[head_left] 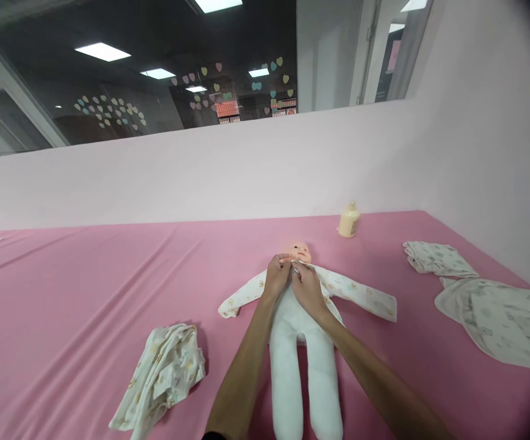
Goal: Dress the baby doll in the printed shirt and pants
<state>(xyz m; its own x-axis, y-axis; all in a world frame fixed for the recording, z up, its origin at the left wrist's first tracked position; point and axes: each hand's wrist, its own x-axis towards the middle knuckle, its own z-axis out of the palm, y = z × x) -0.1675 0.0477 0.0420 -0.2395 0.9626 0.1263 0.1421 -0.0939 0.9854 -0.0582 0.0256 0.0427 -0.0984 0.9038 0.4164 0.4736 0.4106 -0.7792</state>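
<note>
We lean over a baby doll (pixel 295 318) on the pink sheet (pixel 86 281).
A crumpled garment (pixel 166 370); our left hand (pixel 277 275), fingers narrow at its neck, hold unclear; our right hand (pixel 308 284) pinching the printed jacket (pixel 361 294); a cream bottle (pixel 348 221); folded cloth (pixel 439 259).

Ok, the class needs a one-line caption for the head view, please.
Left hand and right hand at the neck of a doll, patterned sleeves spread wide, pink sheet below.
</note>
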